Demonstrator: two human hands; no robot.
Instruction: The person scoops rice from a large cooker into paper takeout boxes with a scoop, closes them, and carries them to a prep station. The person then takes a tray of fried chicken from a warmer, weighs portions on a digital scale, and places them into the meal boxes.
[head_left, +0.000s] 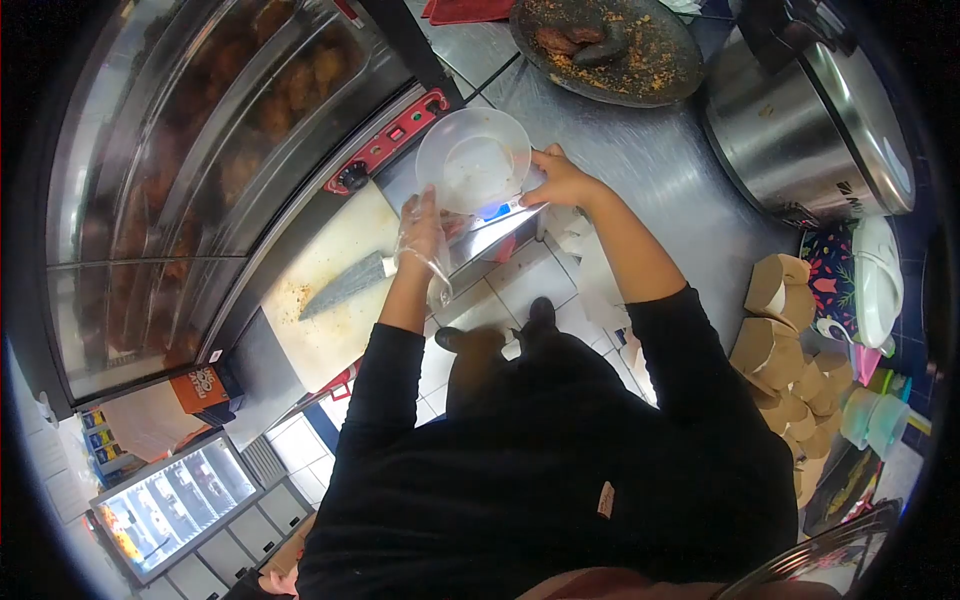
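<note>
- Right hand (pixel 562 180), bare: thumb and forefinger bent around the right end of the digital scale (pixel 491 212), gripping it by its edges.
- Left hand (pixel 422 230), in a clear plastic glove, up against the left side—whether its fingers close on scale or bowl, I can't tell.
- Between them, the clear bowl (pixel 473 160) sits upright on the scale, at the counter's front edge.
- That bowl looks light, thin, a bit flexible, likely slippery under plastic; opposite sides of the rim are the place to take it.
- The scale looks stiff and flat, a both-ends hold, kept level.
- Just left, along the cabinet's red panel (pixel 390 140): one cutting board (pixel 335 350), one knife (pixel 345 284) lying on it.
- Far edge of the counter: one stone mortar (pixel 655 65) with crumbs; one steel pot (pixel 770 125) toward the right edge.
- The count: one bowl, one scale; cardboard boxes (pixel 768 352) at the right—several, overlapping too much to number.
</note>
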